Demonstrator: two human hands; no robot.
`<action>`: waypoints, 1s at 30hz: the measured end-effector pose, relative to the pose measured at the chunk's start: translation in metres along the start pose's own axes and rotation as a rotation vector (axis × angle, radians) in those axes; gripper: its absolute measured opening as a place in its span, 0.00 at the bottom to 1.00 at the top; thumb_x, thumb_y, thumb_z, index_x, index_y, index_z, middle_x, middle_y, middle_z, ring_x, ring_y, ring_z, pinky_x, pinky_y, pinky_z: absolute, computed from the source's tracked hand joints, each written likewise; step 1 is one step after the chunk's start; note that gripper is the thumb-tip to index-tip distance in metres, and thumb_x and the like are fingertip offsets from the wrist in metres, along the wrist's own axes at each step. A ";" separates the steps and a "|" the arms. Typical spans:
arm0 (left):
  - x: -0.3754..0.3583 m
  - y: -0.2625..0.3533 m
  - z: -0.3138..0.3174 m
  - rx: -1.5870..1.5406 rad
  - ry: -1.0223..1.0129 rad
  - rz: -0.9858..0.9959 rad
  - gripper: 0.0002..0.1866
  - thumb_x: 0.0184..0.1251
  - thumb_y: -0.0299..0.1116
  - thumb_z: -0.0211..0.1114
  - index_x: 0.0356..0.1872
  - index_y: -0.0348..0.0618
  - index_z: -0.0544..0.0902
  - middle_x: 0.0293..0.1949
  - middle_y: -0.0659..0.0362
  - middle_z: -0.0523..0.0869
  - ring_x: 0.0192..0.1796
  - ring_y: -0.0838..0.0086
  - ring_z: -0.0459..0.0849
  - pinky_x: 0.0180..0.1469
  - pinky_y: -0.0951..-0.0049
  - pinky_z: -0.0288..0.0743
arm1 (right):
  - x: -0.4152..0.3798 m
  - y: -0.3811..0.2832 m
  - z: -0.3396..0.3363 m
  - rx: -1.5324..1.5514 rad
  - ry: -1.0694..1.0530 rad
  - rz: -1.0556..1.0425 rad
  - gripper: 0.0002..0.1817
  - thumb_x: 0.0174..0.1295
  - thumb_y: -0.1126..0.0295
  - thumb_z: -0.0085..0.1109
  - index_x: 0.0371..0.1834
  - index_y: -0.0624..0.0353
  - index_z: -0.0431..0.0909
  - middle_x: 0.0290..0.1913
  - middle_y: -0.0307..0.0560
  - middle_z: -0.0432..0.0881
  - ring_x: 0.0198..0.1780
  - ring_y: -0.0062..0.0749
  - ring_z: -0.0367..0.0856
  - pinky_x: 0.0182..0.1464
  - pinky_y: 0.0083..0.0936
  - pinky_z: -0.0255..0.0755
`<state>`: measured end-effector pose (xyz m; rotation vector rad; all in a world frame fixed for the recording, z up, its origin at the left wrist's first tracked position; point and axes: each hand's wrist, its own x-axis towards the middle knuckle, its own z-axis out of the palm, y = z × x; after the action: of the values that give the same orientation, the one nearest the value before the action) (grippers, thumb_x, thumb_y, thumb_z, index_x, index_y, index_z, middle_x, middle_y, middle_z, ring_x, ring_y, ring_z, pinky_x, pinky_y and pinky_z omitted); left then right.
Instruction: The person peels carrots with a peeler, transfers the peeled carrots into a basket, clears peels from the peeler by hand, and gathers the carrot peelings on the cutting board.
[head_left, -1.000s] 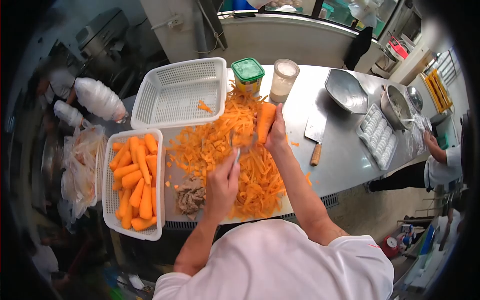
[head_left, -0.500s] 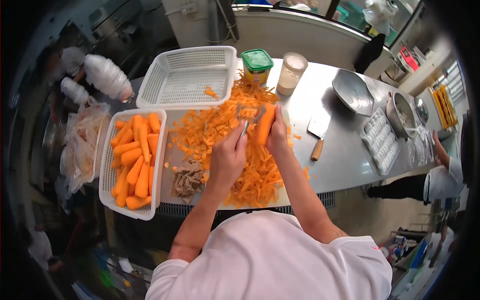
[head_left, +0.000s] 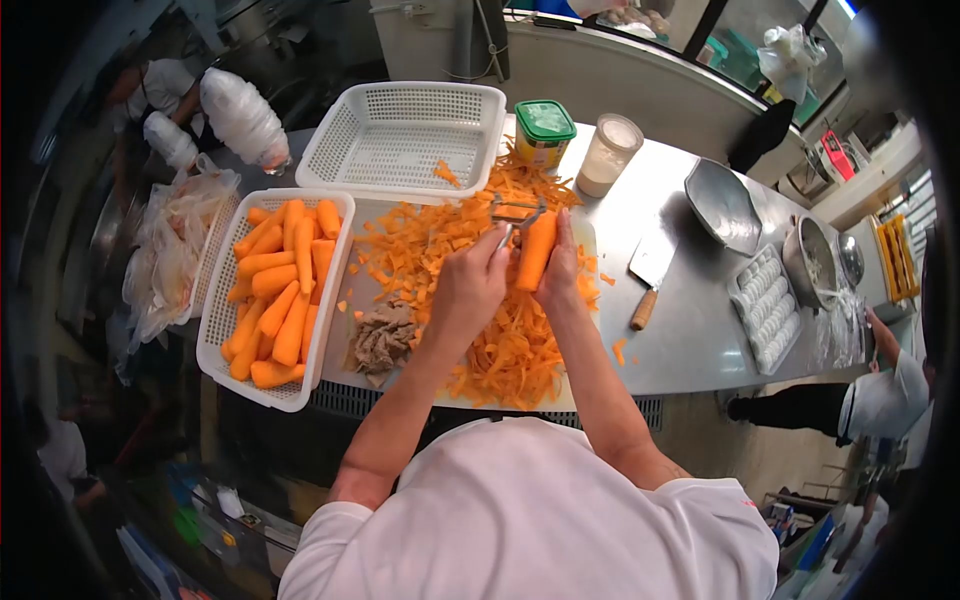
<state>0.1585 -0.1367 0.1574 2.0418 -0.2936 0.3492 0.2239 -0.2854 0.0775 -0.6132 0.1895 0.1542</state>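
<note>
My left hand point(head_left: 472, 283) is closed round the handle of a peeler point(head_left: 519, 213), whose wide head sits beside the upper end of a carrot point(head_left: 537, 252). The carrot is gripped by my right hand point(head_left: 562, 268), its smooth orange side facing up. Below both hands spreads a heap of carrot peelings point(head_left: 515, 355) on a pale board. A crumpled brown cloth point(head_left: 384, 338) lies left of my left wrist. Further left, a white basket point(head_left: 209, 345) holds several smooth carrots point(head_left: 290, 322).
Behind the heap stand a white basket point(head_left: 320, 160) with a few scraps, a green-lidded tub point(head_left: 544, 135) and a clear container point(head_left: 609, 155). Rightward lie a cleaver point(head_left: 652, 262), a metal tray point(head_left: 722, 207), a tray of white pieces point(head_left: 765, 310) and a pot point(head_left: 805, 262). Co-workers are at both sides.
The peeler has moved up toward the carrot's far end. My head view has shifted, so the table's things appear further right. Both hands keep their hold.
</note>
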 end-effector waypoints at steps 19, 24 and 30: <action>-0.059 0.011 -0.012 0.003 -0.174 -0.050 0.17 0.71 0.27 0.60 0.58 0.35 0.81 0.26 0.44 0.82 0.26 0.68 0.83 0.31 0.66 0.73 | 0.007 -0.015 -0.003 0.117 0.250 -0.099 0.32 0.75 0.37 0.34 0.51 0.55 0.75 0.37 0.45 0.81 0.36 0.32 0.81 0.34 0.29 0.79; -0.009 0.019 -0.005 -0.052 -0.055 -0.102 0.17 0.71 0.27 0.61 0.58 0.35 0.81 0.27 0.42 0.82 0.26 0.64 0.84 0.32 0.65 0.74 | -0.004 -0.011 0.000 0.013 0.115 -0.026 0.33 0.70 0.32 0.41 0.45 0.54 0.75 0.32 0.43 0.79 0.30 0.32 0.79 0.31 0.28 0.78; -0.059 0.017 -0.002 0.030 -0.120 0.029 0.17 0.70 0.26 0.61 0.58 0.35 0.81 0.25 0.45 0.81 0.24 0.73 0.79 0.31 0.68 0.73 | 0.005 -0.022 -0.022 0.051 0.094 -0.040 0.31 0.73 0.37 0.41 0.46 0.57 0.74 0.33 0.45 0.80 0.31 0.32 0.79 0.31 0.28 0.77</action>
<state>0.0971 -0.1390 0.1505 2.0939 -0.3934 0.2506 0.2299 -0.3161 0.0711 -0.5733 0.2709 0.0814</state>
